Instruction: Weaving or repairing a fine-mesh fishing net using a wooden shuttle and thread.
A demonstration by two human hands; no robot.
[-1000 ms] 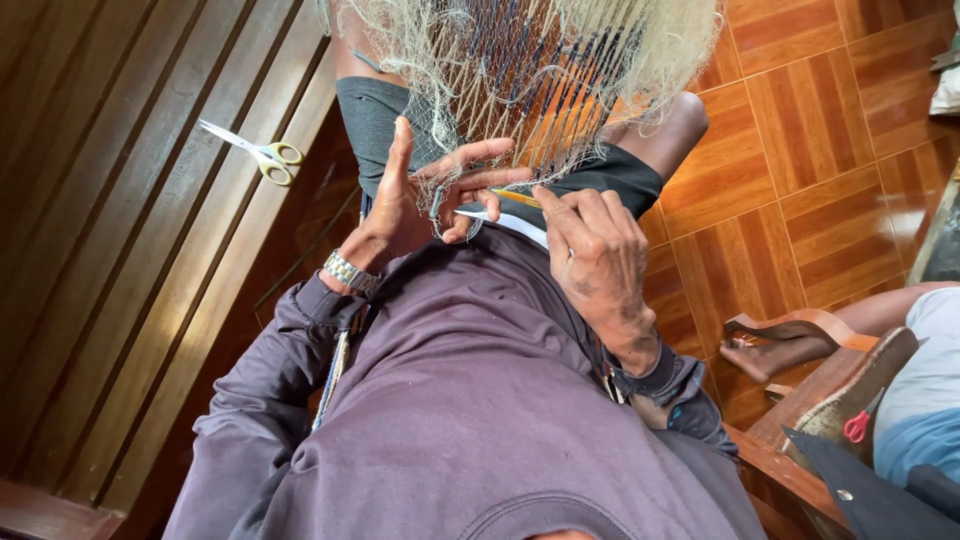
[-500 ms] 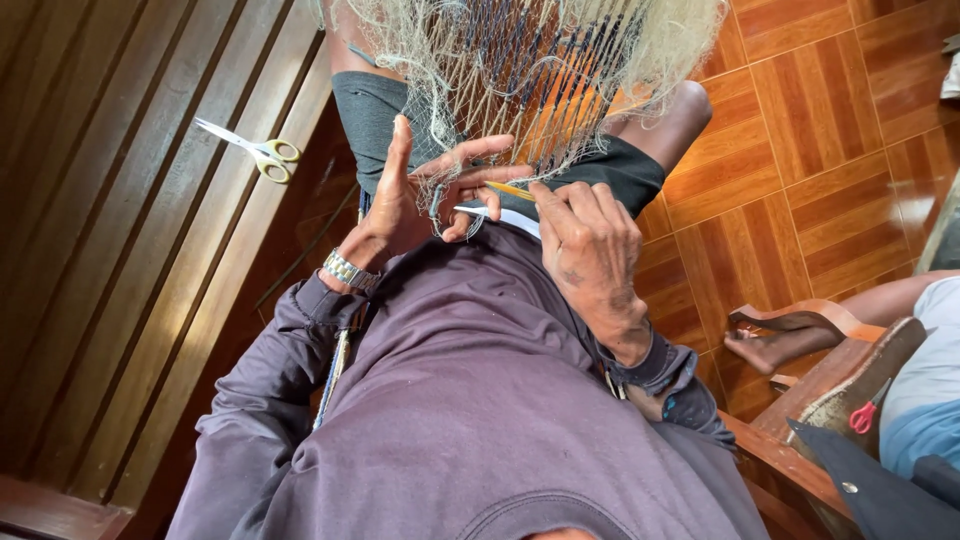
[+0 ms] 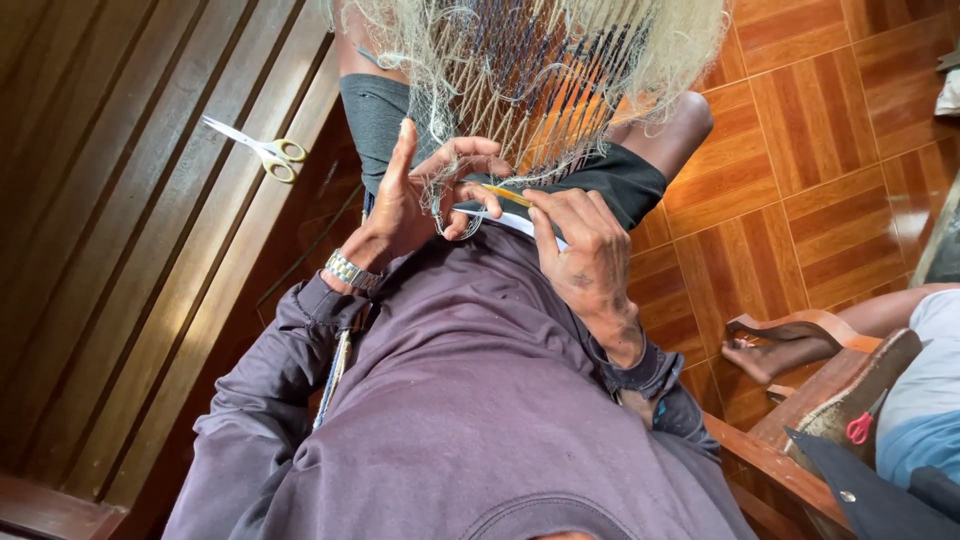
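Scissors (image 3: 262, 148) lie idle on the wooden bench (image 3: 120, 250). The left hand (image 3: 415, 195), fingers spread, loops net (image 3: 540, 70) twine; the right hand (image 3: 580, 250) pinches a yellow netting needle (image 3: 503, 194). Seemingly mid-knot on the lap; next calls for steady tension while passing the needle through.

The scene is lit evenly by soft daylight, and no hard shadows are cast. Glossy reflections are seen on the wooden slats (image 3: 120, 260) beside the left hand (image 3: 415, 205) and on the floor tiles (image 3: 800, 150) beyond the right hand (image 3: 585, 255). Both hands are rendered sharply. Slight wide-angle stretching is noticed towards the edges.
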